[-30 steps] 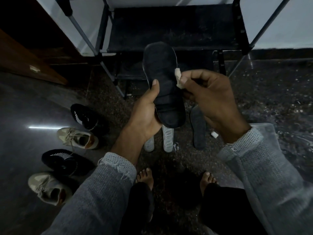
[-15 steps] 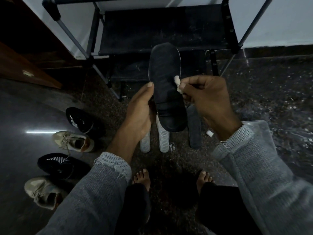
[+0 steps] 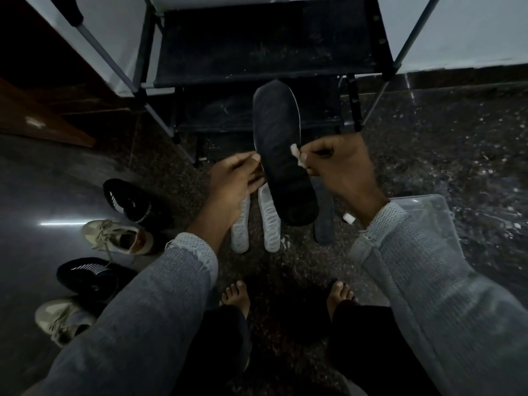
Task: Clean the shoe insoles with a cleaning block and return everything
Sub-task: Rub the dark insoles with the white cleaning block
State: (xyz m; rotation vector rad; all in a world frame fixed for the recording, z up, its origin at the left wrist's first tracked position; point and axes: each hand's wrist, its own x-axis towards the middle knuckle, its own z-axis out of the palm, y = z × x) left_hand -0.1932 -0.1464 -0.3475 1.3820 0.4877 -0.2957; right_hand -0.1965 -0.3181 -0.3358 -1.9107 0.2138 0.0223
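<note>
A long black foam insole (image 3: pixel 281 155) is held upright above the speckled floor (image 3: pixel 443 155) by the left hand (image 3: pixel 233 181), fingers curled at its edge; a small white cleaning block (image 3: pixel 297 155) is pinched against it by the right hand (image 3: pixel 343 164).

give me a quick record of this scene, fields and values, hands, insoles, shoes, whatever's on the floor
left hand: grips the dark insole at its left edge
right hand: pinches the white cleaning block against that insole's right edge
floor insoles: two white insoles, one dark floor insole
shoes: four, left of the person
behind: shoe rack
</note>
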